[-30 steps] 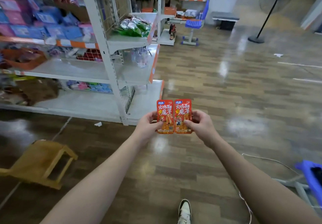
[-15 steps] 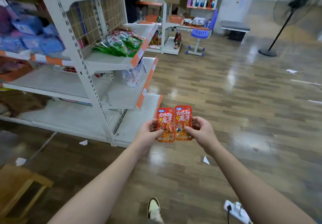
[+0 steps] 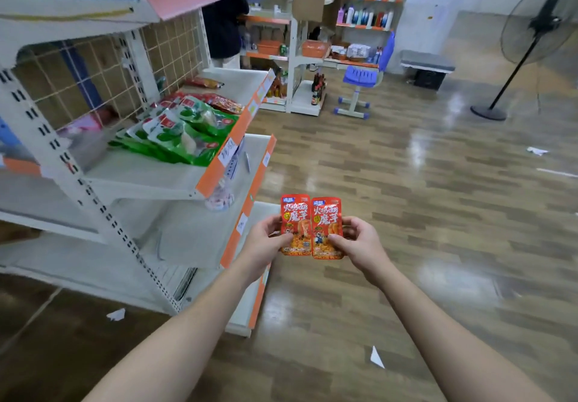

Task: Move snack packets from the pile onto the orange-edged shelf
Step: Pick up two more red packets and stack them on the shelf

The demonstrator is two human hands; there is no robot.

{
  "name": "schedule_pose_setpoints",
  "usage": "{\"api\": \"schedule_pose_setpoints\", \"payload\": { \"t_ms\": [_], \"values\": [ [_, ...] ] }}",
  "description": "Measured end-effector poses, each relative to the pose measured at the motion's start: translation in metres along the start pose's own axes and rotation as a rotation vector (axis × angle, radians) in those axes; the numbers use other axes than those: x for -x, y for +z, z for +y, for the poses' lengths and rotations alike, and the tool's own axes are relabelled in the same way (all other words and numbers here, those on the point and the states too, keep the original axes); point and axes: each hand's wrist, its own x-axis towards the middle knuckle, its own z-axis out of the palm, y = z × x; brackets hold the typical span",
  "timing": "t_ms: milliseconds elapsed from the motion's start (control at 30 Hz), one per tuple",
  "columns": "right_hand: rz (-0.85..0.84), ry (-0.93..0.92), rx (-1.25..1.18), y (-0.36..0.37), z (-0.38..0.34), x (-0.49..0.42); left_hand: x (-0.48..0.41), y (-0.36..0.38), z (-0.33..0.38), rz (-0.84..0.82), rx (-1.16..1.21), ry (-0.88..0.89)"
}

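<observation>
The orange-edged shelf holds a pile of green packets. Red packets lie just past them, farther along the shelf. A white shelf sits under it. Bits of white paper lie on the wooden floor below the shelf.

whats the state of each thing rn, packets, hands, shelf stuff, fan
left packet, upright, gripped by the left hand
right packet, upright beside it, pinched by the right hand
green packets, lying piled on the orange-edged shelf
floor fan, standing upright
</observation>
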Motion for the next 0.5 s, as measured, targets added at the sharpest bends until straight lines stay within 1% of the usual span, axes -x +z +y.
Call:
{"api": "schedule_pose_setpoints", "payload": {
  "t_ms": [200,500],
  "values": [
    [-0.037,-0.011,0.007,-0.007,-0.009,-0.106,-0.094,0.004,0.016,0.053,-0.02,0.007],
    [-0.21,-0.064,0.026,-0.033,-0.028,-0.282,-0.225,0.023,0.041,0.244,-0.019,0.016]
  ]
}}
